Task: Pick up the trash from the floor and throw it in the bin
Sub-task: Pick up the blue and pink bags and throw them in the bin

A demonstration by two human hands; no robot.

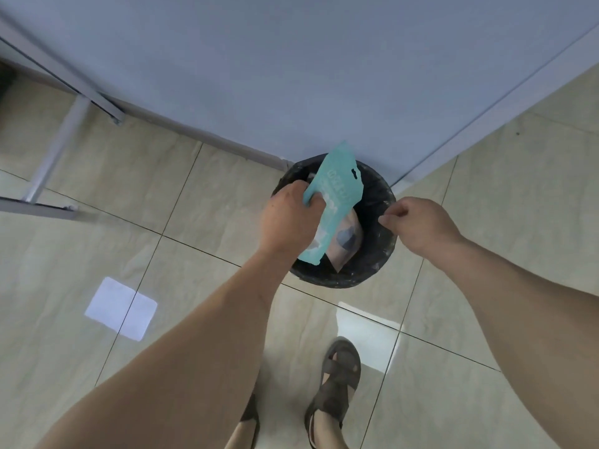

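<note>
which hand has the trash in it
The left hand: it grips the teal packet over the black bin. The right hand is loosely curled and holds nothing.

One bin (379, 202), two packets (337, 196), two sandals (340, 377).

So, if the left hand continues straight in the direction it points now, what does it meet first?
Probably the black bin. The left hand grips a teal packet above the bin's opening and points forward and down into it, so the packet would likely enter first. Depth is unclear from one view.
</note>
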